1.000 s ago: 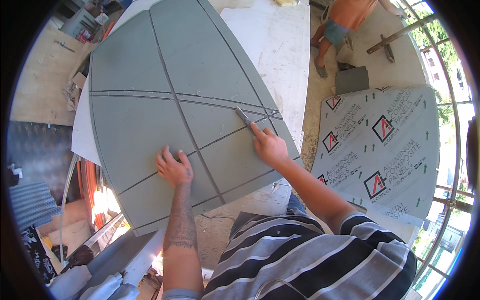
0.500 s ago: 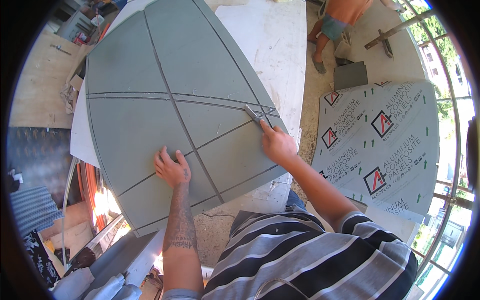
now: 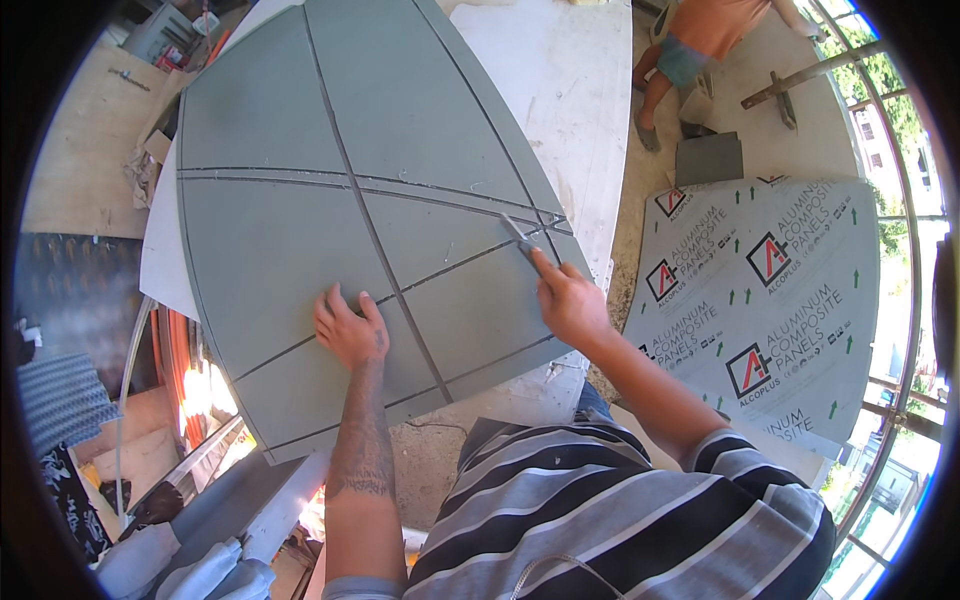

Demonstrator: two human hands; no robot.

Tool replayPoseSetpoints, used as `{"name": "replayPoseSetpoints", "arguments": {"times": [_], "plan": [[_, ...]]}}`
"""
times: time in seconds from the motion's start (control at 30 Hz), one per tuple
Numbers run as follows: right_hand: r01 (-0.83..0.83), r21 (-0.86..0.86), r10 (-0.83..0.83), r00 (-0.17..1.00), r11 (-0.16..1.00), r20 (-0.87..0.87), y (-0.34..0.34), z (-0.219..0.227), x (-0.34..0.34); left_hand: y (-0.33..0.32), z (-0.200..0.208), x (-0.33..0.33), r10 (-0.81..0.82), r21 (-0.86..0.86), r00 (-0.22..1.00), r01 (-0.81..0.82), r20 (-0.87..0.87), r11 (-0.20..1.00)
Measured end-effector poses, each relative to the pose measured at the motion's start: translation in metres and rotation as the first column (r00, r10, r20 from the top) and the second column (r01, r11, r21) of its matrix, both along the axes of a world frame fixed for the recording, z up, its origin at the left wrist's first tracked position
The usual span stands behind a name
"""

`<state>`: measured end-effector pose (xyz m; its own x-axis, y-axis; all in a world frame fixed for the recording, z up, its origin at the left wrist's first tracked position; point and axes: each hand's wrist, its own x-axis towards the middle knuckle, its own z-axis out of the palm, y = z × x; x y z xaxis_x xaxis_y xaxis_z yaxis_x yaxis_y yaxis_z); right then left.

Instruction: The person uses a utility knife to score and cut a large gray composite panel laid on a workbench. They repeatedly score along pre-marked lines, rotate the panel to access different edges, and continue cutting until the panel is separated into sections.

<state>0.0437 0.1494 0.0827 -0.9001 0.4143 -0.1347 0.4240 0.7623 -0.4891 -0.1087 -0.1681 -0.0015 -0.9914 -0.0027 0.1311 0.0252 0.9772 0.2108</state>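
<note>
Grey panel (image 3: 300,230): right hand (image 3: 568,305) slid blade (image 3: 518,235) further up groove.

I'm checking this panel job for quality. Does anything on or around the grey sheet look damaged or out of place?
Nothing looks damaged. The grey panel lies flat; its dark grooves are continuous. The left hand presses on it, and the right hand holds a blade tool at a groove crossing.

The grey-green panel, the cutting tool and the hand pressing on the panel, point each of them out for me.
grey-green panel (image 3: 270,240): head view, on its bare face between the scored grooves.
cutting tool (image 3: 518,236): head view, on its blade end against a groove.
left hand (image 3: 350,330): head view, on the back of the hand, flat on the panel.
</note>
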Motion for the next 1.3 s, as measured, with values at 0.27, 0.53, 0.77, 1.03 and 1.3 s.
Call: {"name": "replayPoseSetpoints", "arguments": {"times": [0.27, 0.53, 0.77, 1.03, 1.3], "plan": [[0.005, -0.008, -0.005, 0.999, 1.0, -0.032, -0.006, -0.04, -0.04, 0.0, 0.002, -0.002, -0.006, 0.011, 1.0, 0.006, 0.004, 1.0], [0.018, 0.022, -0.02, 0.998, 1.0, 0.064, 0.01, -0.031, -0.025, -0.001, 0.0, -0.003, 0.002, 0.021, 1.0, -0.002, -0.014, 1.0], [0.034, 0.026, -0.037, 0.989, 0.999, 0.14, 0.016, -0.018, -0.021, -0.001, 0.001, -0.003, 0.006, 0.002, 1.0, -0.006, -0.018, 1.0], [0.07, 0.082, -0.08, 0.989, 0.994, 0.127, 0.03, -0.007, 0.007, 0.0, 0.002, -0.002, 0.003, 0.007, 1.0, -0.003, -0.021, 1.0], [-0.022, -0.017, 0.022, 0.999, 1.0, -0.038, 0.019, -0.007, -0.001, 0.002, 0.001, -0.002, 0.005, 0.024, 1.0, -0.005, -0.003, 1.0]]}}
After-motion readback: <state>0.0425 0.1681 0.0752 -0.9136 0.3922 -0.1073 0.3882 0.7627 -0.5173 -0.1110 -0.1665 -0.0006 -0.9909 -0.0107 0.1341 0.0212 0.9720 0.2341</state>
